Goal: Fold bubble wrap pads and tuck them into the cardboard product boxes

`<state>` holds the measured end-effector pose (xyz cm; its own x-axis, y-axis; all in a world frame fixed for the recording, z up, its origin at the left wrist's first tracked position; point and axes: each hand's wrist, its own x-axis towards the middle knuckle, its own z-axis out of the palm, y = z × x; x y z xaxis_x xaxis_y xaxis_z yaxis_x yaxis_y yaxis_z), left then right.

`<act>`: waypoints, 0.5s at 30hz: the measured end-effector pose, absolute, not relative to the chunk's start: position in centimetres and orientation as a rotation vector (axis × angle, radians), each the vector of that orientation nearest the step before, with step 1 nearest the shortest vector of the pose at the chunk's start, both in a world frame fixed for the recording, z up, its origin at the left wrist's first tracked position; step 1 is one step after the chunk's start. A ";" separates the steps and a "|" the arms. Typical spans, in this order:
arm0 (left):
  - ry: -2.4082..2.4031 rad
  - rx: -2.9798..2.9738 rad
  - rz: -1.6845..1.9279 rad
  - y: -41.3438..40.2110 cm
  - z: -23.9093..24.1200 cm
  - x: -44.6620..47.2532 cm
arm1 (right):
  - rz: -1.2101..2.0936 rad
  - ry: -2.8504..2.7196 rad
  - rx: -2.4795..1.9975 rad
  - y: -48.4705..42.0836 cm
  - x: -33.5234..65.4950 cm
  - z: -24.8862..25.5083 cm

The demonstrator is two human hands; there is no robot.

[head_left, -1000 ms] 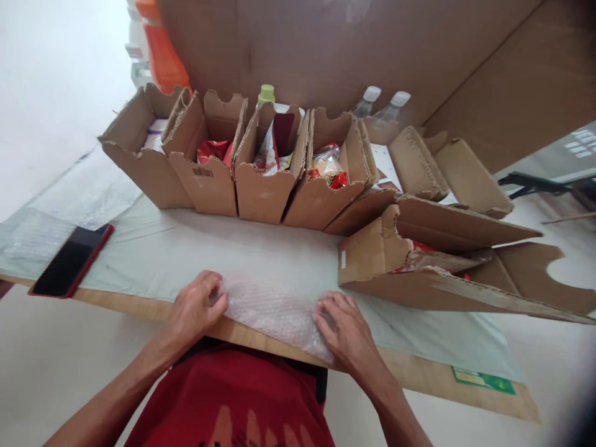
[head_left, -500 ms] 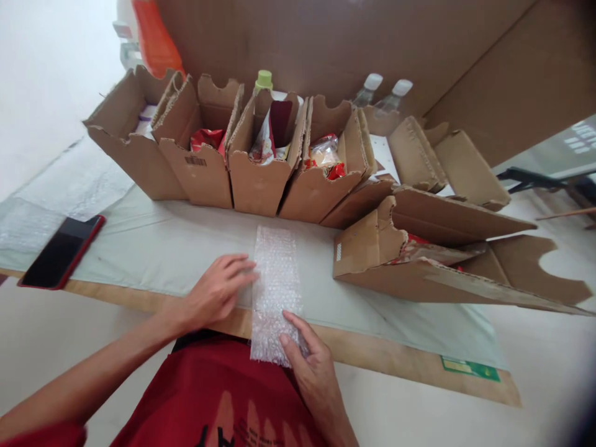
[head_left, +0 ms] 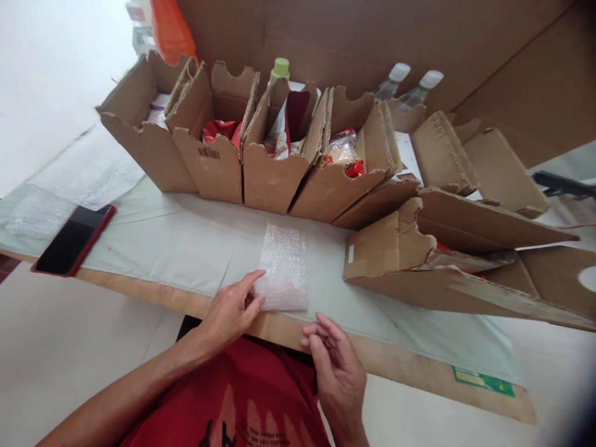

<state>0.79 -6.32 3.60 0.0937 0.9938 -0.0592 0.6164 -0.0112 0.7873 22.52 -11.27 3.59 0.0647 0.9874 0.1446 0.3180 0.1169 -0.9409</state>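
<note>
clear rectangular sheet of bubble wrap [head_left: 284,264] lies flat just below the middle of the frame, its lower edge near the table's front edge. the left hand [head_left: 235,310] is at its left side, fingertips against the edge, thumb and forefinger parted rather than closed on the plastic. the right hand [head_left: 342,366] is off the sheet, lower and farther right, its fingers loosely curled with nothing in their grasp. the two hands are well apart. at bottom centre is a dark red shirt with black lettering [head_left: 186,397].

under the sheet is a pale green cloth [head_left: 186,248], spread over a light brown board [head_left: 395,366]; a flat green printed card [head_left: 487,380] shows at the board's lower right. at the left of the frame lie a black-screened phone in a red case [head_left: 72,241] and, beside it, a spread of clear bubble wrap [head_left: 88,164].

on the right is a long open brown cardboard bin [head_left: 372,254] with red and clear packaging inside, partly hidden. across the upper middle is a row of notched brown cardboard bins [head_left: 267,186], holding a shiny red packet [head_left: 218,129] and a white and maroon packet [head_left: 298,115] among others. behind them are a lime-green bottle cap [head_left: 280,68], two clear bottles with white caps [head_left: 398,73] and, upper left, an orange bottle [head_left: 172,31].
</note>
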 end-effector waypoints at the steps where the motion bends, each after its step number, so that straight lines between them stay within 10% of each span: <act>1: 1.600 1.716 0.684 -6.0 3.6 0.8 | 0.701 -1.619 -1.330 -10.9 22.7 3.7; 15: 1.663 2.208 0.938 -4.9 2.6 0.5 | 0.109 -2.407 -1.268 -5.5 21.7 2.1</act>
<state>0.50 -4.91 2.60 0.1547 0.9221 0.3546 0.7806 -0.3341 0.5283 21.67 -5.50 2.09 -0.4984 0.8040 0.3244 0.7714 0.5820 -0.2573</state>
